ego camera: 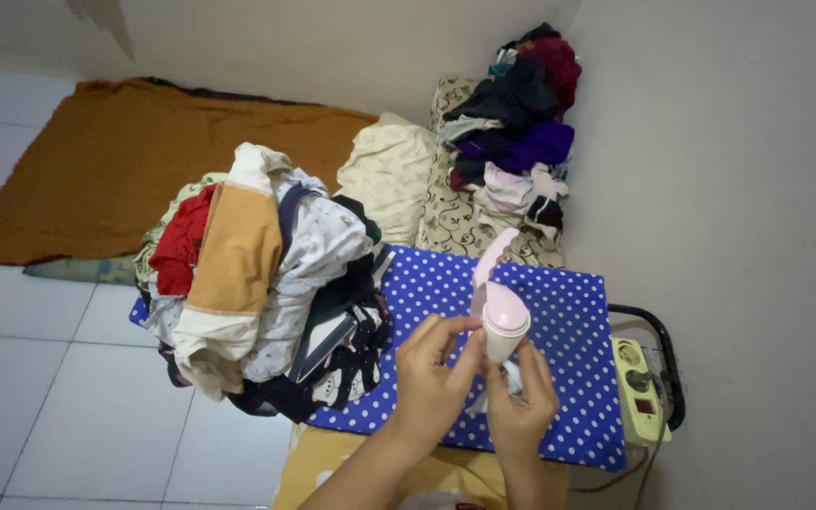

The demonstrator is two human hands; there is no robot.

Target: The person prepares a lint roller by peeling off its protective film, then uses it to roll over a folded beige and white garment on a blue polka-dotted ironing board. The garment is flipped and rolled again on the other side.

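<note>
Head view, looking down: two hands hold one small pink iron point(501, 316) upright over a blue polka-dot board point(569, 321). The left hand point(432, 378) is closed on its side w/ fingertips near the top; the right hand point(521, 401) is curled round its base and the white cord end. The iron looks light, hard, smooth plastic – likely a bit slippery, so best gripped by the body or the pink handle, not the cord. One big pile of mixed clothes point(257, 283) sits on the board's left end – a second pile point(517, 123) lies by the wall. One pale-green power strip point(641, 387) at right, one brown mat point(134, 161), one cream pillow point(389, 170).
</note>
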